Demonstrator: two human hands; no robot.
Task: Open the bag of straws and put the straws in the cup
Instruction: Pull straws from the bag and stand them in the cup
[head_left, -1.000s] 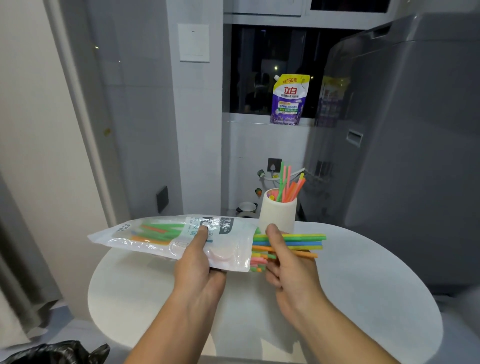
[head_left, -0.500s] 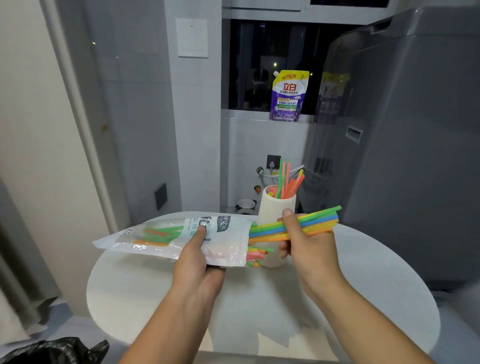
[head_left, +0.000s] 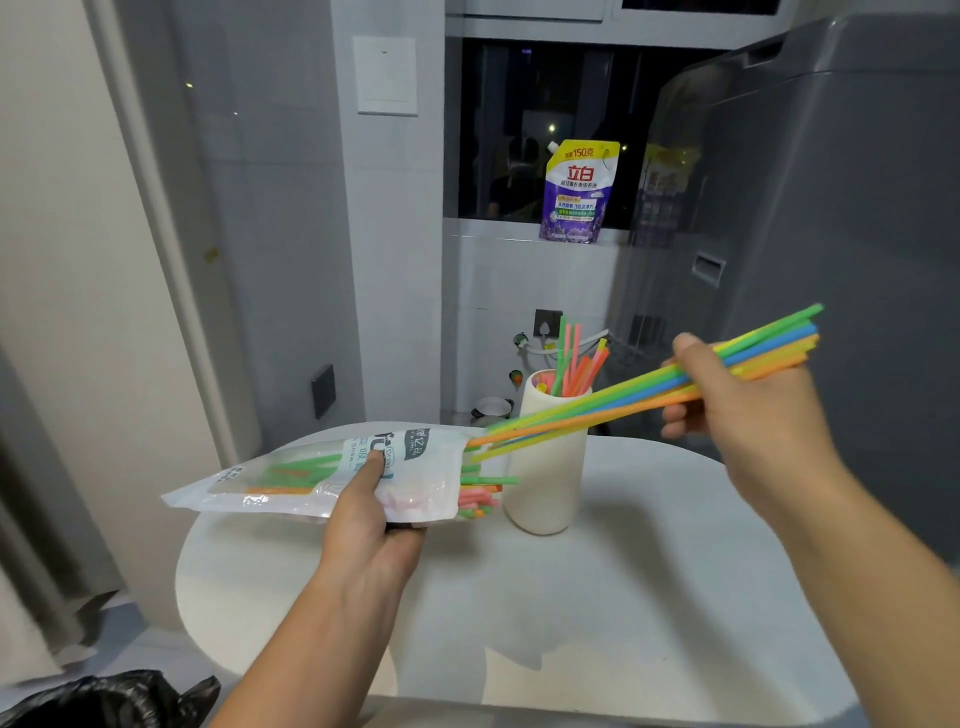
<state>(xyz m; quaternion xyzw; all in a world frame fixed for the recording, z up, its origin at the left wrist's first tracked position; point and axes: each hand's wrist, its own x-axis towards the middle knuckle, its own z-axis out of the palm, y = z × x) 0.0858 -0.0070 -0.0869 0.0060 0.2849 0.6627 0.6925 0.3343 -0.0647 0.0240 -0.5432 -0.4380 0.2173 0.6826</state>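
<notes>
My left hand (head_left: 371, 519) holds the clear straw bag (head_left: 311, 478) level above the round white table (head_left: 649, 571), its open mouth facing right. Short ends of several straws (head_left: 480, 501) poke out of that mouth. My right hand (head_left: 748, 410) grips a bundle of long coloured straws (head_left: 623, 395), almost wholly drawn out of the bag and slanting up to the right, passing in front of the cup. The cream cup (head_left: 545, 478) stands on the table just right of the bag, with several orange, pink and green straws (head_left: 574, 364) upright in it.
A purple and yellow detergent pouch (head_left: 579, 192) stands on the window ledge behind. A grey appliance (head_left: 831, 208) rises close on the right. A black plastic bag (head_left: 104, 699) lies at the lower left on the floor. The wall is near on the left.
My right hand has pulled the bundle of straws out to the right and upward, from level beside the bag's mouth to a steep slant. The bag and my left hand have stayed put.
</notes>
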